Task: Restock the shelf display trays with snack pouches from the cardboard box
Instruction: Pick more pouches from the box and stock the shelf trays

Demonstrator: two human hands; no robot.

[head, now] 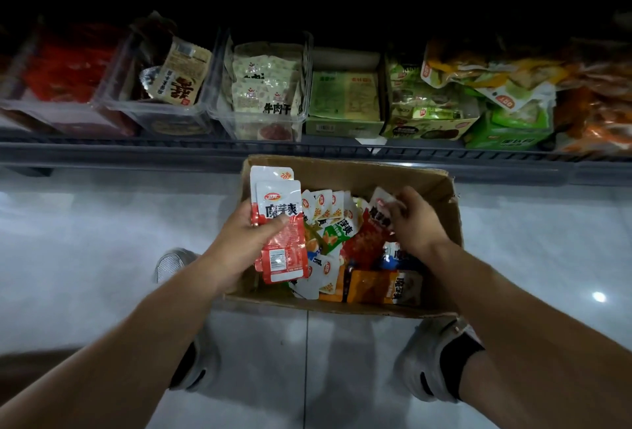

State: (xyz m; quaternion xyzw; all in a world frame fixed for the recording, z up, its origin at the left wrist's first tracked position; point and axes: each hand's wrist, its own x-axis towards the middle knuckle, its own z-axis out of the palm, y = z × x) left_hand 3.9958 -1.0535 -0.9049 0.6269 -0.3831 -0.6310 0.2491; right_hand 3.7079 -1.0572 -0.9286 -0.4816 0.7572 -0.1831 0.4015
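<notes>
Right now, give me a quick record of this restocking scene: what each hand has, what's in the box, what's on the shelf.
left hand: grips a stack of red-and-white pouches over the box's left side
right hand: pinches one red-and-white pouch inside the box
cardboard box: open, in front of the shelf, holding loose red, green and orange pouches
shelf: clear trays and green cartons holding packets

"魔芋爽" on red-and-white pouch [278,220], "牛肉干" on pale pouches [270,100] in clear tray [236,127], "20%" on white pouch tops [323,204]
</notes>
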